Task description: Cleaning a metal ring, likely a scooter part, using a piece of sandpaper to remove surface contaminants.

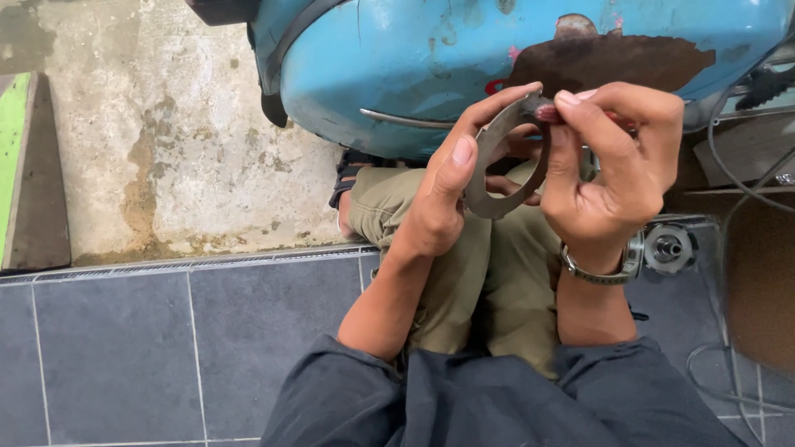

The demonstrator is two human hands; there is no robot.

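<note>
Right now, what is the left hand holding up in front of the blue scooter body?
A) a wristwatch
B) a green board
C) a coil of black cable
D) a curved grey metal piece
D: the left hand grips a curved grey metal piece by its edge, while the right hand pinches a small reddish tool at its top end, in front of the blue scooter body.

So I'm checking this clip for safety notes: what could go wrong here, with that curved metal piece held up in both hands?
The curved metal piece is pinched only by fingertips of the left hand and right hand, above the lap; it could slip and drop onto the tiled floor. Its edges might nick bare fingers. The small reddish part at the right fingertips could also fall and roll away.
</note>
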